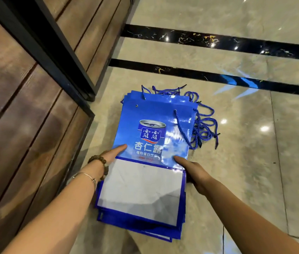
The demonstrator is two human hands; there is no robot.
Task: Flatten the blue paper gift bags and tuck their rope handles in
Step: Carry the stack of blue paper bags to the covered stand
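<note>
A stack of flattened blue paper gift bags [154, 125] lies on the marble floor, the top one showing a printed can and its white folded bottom panel [141, 187]. My left hand [112, 153] grips the stack's left edge, thumb on top. At the right edge my right hand [192, 169] holds the stack, thumb on the top bag and fingers hidden under it. Blue rope handles [203, 125] spill out past the stack's top and right side; one rope [181, 129] lies across the top bag.
A wooden panelled wall with a black metal frame [53, 52] runs along the left, close to the stack. Glossy beige marble floor [254, 162] with two black stripes [218, 74] extends to the right and beyond.
</note>
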